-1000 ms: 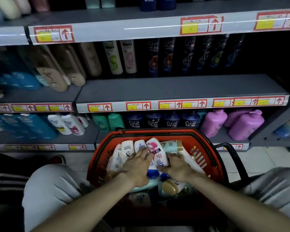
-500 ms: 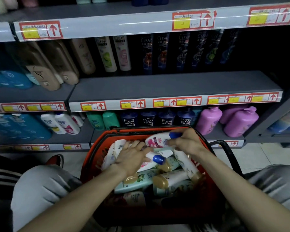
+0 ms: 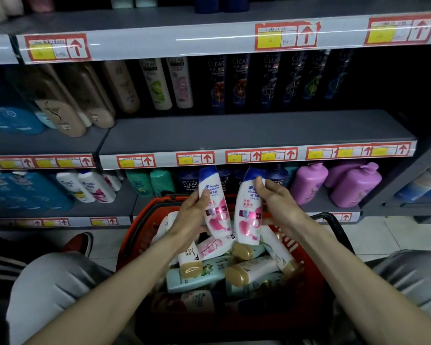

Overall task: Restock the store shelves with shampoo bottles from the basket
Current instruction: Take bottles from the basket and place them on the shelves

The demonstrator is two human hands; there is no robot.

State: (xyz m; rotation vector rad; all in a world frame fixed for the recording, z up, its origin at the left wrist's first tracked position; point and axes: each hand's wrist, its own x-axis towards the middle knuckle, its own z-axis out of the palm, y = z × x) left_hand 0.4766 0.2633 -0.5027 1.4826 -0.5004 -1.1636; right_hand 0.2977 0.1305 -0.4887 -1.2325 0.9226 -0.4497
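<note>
Each of my hands holds up a white-and-pink shampoo bottle with a blue cap above the red basket (image 3: 306,255). My left hand (image 3: 192,215) grips the left bottle (image 3: 215,207) by its side. My right hand (image 3: 276,205) grips the right bottle (image 3: 249,210), thumb across its upper front. Both bottles stand nearly upright, caps up, close together. Several more bottles with gold caps (image 3: 239,275) lie heaped in the basket. The middle shelf (image 3: 234,133) in front is bare at its front; dark bottles stand at its back.
Two matching white-and-pink bottles (image 3: 95,188) stand on the lower shelf to the left, beside green bottles (image 3: 149,183). Purple bottles (image 3: 353,185) stand at the lower right. My knees (image 3: 47,282) flank the basket. A red shoe (image 3: 77,242) is on the floor.
Both hands rose out of the basket, each lifting a white-and-pink bottle and turning it upright. Earlier they were sorting among the bottles inside the basket.
</note>
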